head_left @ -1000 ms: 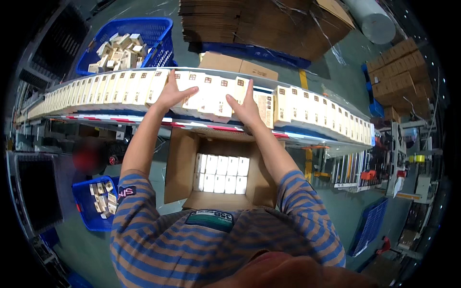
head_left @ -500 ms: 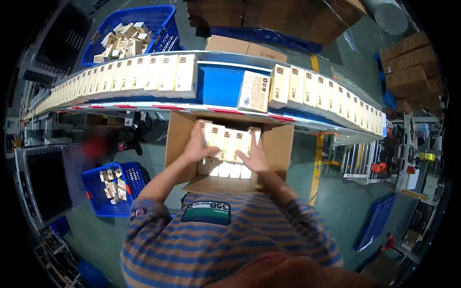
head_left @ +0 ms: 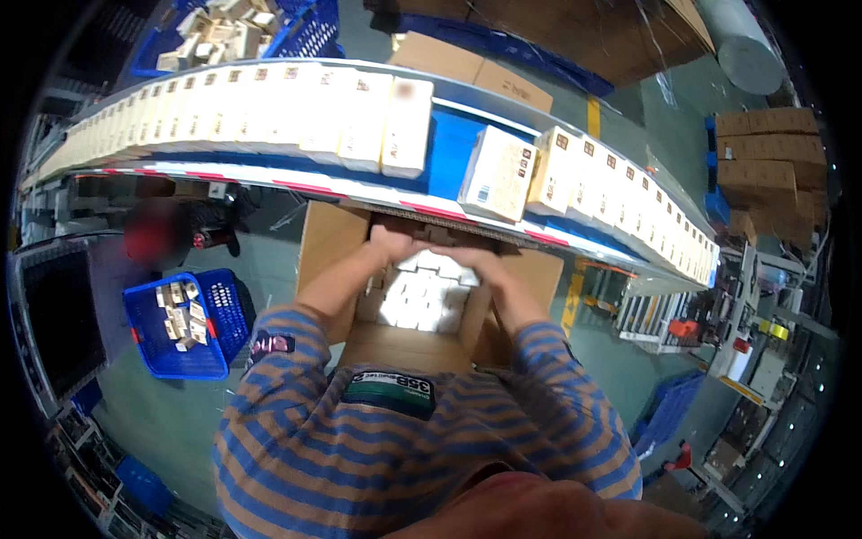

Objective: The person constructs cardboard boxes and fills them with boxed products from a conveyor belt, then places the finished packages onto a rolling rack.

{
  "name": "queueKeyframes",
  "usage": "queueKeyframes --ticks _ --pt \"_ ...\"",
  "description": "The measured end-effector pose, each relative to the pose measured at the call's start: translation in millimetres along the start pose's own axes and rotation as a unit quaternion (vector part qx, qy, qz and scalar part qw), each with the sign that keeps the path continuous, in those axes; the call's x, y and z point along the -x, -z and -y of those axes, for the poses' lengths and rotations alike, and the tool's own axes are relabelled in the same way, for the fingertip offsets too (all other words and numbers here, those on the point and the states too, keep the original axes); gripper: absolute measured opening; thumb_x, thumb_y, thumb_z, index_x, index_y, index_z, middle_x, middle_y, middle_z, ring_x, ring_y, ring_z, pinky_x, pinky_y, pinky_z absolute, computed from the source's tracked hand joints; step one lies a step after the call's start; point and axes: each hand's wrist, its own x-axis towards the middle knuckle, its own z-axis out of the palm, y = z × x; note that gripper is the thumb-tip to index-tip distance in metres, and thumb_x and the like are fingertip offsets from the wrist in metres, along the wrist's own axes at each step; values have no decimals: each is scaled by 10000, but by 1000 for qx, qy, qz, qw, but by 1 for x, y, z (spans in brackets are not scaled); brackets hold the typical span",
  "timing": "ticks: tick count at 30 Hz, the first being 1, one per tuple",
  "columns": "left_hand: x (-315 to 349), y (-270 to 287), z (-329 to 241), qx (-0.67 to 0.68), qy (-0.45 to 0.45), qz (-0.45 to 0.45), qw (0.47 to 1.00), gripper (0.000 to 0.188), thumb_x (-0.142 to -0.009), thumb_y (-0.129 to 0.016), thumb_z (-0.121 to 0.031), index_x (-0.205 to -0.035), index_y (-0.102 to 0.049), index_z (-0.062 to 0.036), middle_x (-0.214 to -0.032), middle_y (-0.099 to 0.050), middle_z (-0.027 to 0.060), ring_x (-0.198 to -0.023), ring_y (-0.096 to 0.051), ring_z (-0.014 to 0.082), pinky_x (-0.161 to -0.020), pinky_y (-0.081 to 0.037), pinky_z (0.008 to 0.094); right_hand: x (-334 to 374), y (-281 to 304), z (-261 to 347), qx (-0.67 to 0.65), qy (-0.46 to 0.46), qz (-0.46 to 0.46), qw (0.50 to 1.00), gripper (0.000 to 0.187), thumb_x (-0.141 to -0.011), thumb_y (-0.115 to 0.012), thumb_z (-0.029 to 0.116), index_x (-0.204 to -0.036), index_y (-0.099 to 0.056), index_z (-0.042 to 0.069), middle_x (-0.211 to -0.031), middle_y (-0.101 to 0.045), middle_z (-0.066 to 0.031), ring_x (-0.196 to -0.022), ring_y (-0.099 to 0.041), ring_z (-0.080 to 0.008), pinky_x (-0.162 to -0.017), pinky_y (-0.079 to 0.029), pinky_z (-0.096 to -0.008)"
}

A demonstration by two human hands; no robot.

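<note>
Left hand (head_left: 392, 243) and right hand (head_left: 469, 258) dip into the carton (head_left: 409, 347) beside packs (head_left: 420, 299), set close likely for snugness; I cannot tell their openness or hold.

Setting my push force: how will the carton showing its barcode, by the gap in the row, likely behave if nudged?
The carton looks stiff: its faces are flat and edges straight. Its boxy shape suggests sliding or tipping rather than rolling. Pushed leftward, it may tip more easily, since blue belt shows there instead of a bracing neighbour.
</note>
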Motion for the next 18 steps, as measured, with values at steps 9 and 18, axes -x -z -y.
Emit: queueKeyframes --ticks 9,18 --pt "127 195 29 -159 15 -641 751 582 -768 -709 -317 -1124 -520 103 -988 -599 241 -880 -562 417 -838 -421 473 56 39 213 155 318 -275 894 594 -842 -632 318 -1293 -456 -25 -1248 -519 -260 -1135 -529 -381 -896 -466 -433" --pt "46 222 59 377 -7 -282 882 790 -757 -754 -313 -1345 -343 17 -1248 -530 157 -1118 -533 215 -968 -402 334 -27 58 226 -27 131 -223 966 1029 -809 -625 436 -1451 27 -33 -1337 -410 -315 -1209 -480 -376 -989 -404 -370"
